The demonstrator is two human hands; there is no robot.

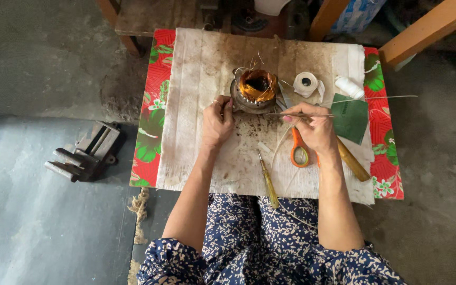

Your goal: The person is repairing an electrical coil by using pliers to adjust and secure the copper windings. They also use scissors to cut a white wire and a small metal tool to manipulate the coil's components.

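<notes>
Single head cam, looks near straight down from above seated person, fairly close. Table [196,158] centred, its far edge at frame top, lap at bottom, concrete floor [27,221] both sides. No 2nd view, so no overlap.

Low work board on the concrete floor, as I see it from above

I see a board [157,105] under red floral oilcloth and a stained white cloth [201,105]; on it lie a copper-wound motor stator [254,89], tape roll [305,83], white spool [349,87], green sheet [350,117], orange scissors [298,150], screwdriver [268,182], and what may be a wooden handle [353,161]
</notes>
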